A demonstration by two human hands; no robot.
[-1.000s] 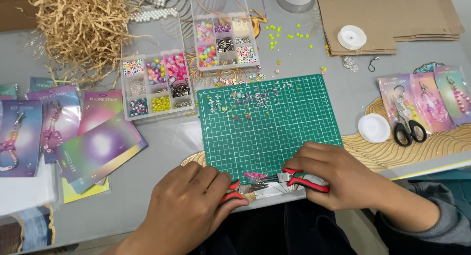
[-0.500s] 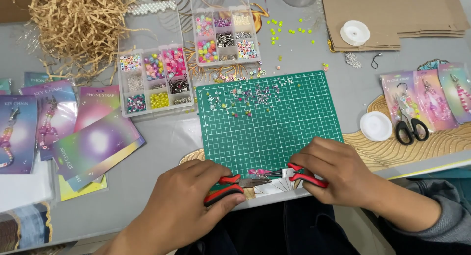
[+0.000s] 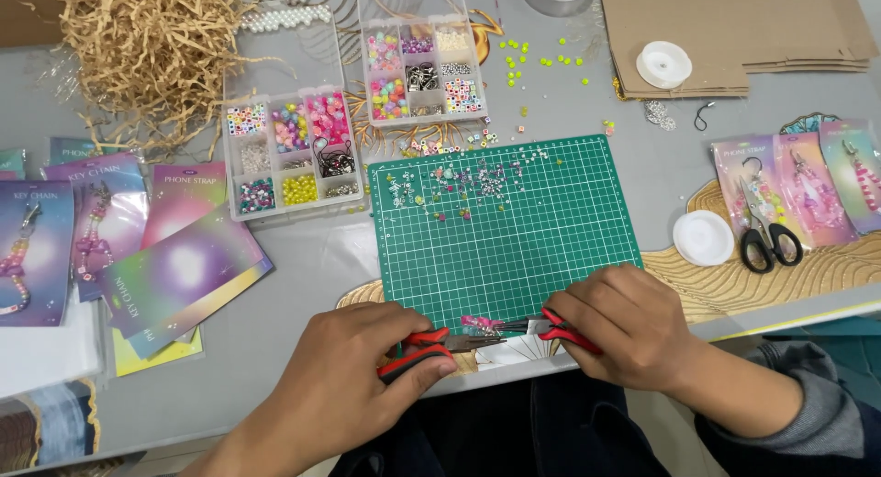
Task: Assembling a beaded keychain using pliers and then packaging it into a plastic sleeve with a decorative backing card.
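Head view: we had our left hand (image 3: 344, 385) clamped on red pliers (image 3: 424, 348) and our right hand (image 3: 624, 325) clamped on other pliers (image 3: 551, 328), tips meeting at a pink bead piece (image 3: 482, 324) on the green mat's (image 3: 505, 238) near edge.

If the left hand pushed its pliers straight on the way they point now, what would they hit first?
The left hand aims its red-handled pliers rightward along the green cutting mat's near edge. First in line looks like the small pink beaded piece, then the right hand's pliers tips; depth unclear.

Left hand (image 3: 353, 385) and right hand (image 3: 624, 325), grips closed, knuckles up, nearly meeting.
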